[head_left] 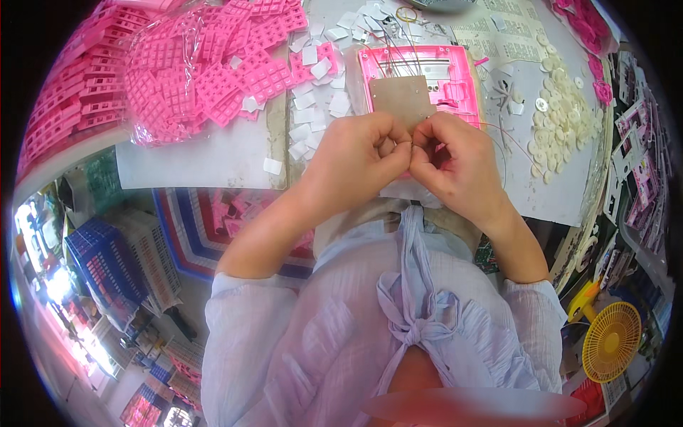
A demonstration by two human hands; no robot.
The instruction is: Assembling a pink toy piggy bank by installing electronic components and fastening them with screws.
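Note:
Both my hands meet in front of me at the near edge of a flat brown board [400,97]. My left hand [363,153] is closed in a pinch, its thumb and fingertips touching those of the other hand. My right hand [455,158] pinches in the same way. Whatever sits between the fingertips is too small to name. Thin wires run up from the board's far side. Behind and beneath it lies an open pink plastic casing [466,84] with a white inner part. A thin red wire [514,139] trails out beside my right hand.
Pink keypad-like pieces [249,60] are heaped at the left, some in a clear bag [167,85]. White square pieces [306,114] lie scattered by my left wrist. Round cream discs [565,114] are piled on the right. A yellow fan [612,341] stands lower right, blue baskets [107,263] lower left.

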